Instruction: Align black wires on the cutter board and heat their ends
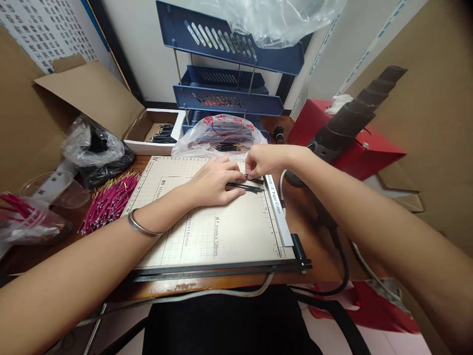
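Observation:
A paper cutter with a cream gridded board lies in front of me. Several thin black wire-like pieces rest on its upper right part, with their ends pointing toward the cutter's right edge. My left hand lies over the board, its fingers closed on these black pieces. Just to the right, my right hand is bent down with thumb and fingertips pinched at the far end of a few of the same pieces. Its fingertips are almost touching the left hand's, and what exactly they grip is partly hidden.
Magenta wires with gold-coloured ends lie left of the board. Behind it are a white box, a clear plastic bag and a blue tiered rack. A black nozzle-like tool and a red box stand at the right.

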Available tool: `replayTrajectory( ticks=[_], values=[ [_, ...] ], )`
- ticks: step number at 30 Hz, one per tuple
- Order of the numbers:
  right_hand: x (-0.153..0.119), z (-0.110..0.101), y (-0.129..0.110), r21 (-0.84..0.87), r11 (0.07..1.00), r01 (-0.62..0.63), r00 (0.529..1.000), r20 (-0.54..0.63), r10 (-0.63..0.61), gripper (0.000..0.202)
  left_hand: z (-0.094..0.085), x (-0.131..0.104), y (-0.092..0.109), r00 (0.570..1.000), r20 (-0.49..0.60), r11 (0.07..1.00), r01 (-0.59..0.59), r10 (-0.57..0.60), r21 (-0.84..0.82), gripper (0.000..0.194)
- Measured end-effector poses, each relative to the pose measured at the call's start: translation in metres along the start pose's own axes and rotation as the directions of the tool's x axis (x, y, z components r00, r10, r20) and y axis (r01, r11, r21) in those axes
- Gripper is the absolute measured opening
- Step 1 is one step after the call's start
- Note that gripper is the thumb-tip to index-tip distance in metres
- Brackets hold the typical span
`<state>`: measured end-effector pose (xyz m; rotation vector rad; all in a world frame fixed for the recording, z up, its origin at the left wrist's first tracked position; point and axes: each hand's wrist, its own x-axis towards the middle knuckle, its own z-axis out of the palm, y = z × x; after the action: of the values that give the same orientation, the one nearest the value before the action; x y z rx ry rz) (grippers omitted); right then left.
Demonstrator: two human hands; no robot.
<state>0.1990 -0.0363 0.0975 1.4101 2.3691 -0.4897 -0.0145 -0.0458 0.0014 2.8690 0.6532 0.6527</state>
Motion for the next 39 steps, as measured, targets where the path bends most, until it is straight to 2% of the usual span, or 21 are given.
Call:
replayTrajectory(
  ticks=[4, 8, 12, 14, 19, 23, 25, 28, 30, 33, 36, 39],
  values=[
    [0.0, 0.0, -0.008, -0.105, 0.994, -0.007, 1.0, -0.005, 0.006, 0.015, 0.001, 0.0, -0.001, 1.0, 0.019, 1.0, 0.005, -0.005, 0.016, 0.036],
    [0.005, 0.003, -0.019, -0.225, 0.974, 0.013, 0.998, -0.051, -0.025, 0.028, 0.0, 0.001, -0.001, 1.0, -0.005, 1.0, 0.002, -0.002, 0.003, 0.034],
    [0.014, -0.001, -0.024, -0.249, 0.969, 0.0, 0.998, -0.068, -0.018, 0.035, -0.002, 0.002, 0.0, 1.0, -0.013, 1.0, 0.005, -0.006, -0.024, 0.027],
    [0.02, -0.009, -0.022, -0.227, 0.974, -0.025, 0.997, -0.078, 0.008, 0.031, -0.003, 0.002, 0.002, 1.0, -0.005, 0.999, 0.014, -0.014, -0.034, 0.025],
    [0.048, -0.043, -0.008, -0.215, 0.973, -0.086, 0.976, -0.213, 0.039, 0.01, -0.004, 0.003, 0.002, 0.997, 0.014, 0.993, 0.073, -0.072, -0.093, 0.022],
    [0.082, -0.057, 0.012, -0.173, 0.975, -0.137, 0.961, -0.26, 0.089, 0.009, -0.001, 0.003, 0.001, 0.995, 0.021, 0.987, 0.096, -0.094, -0.125, 0.021],
    [0.099, -0.055, 0.022, -0.143, 0.979, -0.147, 0.954, -0.282, 0.102, 0.014, 0.001, 0.003, 0.001, 0.995, 0.019, 0.985, 0.102, -0.101, -0.136, 0.022],
    [0.117, -0.041, 0.033, -0.096, 0.969, -0.226, 0.927, -0.326, 0.184, 0.025, 0.003, 0.002, 0.001, 0.993, 0.017, 0.981, 0.117, -0.116, -0.153, 0.022],
    [0.122, -0.031, 0.037, -0.082, 0.96, -0.268, 0.915, -0.334, 0.227, 0.031, 0.003, 0.001, 0.002, 0.992, 0.022, 0.979, 0.126, -0.124, -0.159, 0.022],
    [0.122, -0.021, 0.036, -0.094, 0.956, -0.278, 0.921, -0.309, 0.238, 0.031, 0.004, 0.001, 0.003, 0.991, 0.027, 0.978, 0.133, -0.13, -0.158, 0.021],
    [0.117, -0.018, 0.034, -0.125, 0.96, -0.251, 0.937, -0.281, 0.208, 0.032, 0.005, 0.001, 0.003, 0.991, 0.028, 0.977, 0.134, -0.131, -0.165, 0.02],
    [0.111, -0.016, 0.033, -0.203, 0.972, -0.121, 0.936, -0.349, 0.044, 0.044, 0.004, 0.001, 0.004, 0.99, 0.031, 0.974, 0.138, -0.134, -0.182, 0.019]
  ],
)
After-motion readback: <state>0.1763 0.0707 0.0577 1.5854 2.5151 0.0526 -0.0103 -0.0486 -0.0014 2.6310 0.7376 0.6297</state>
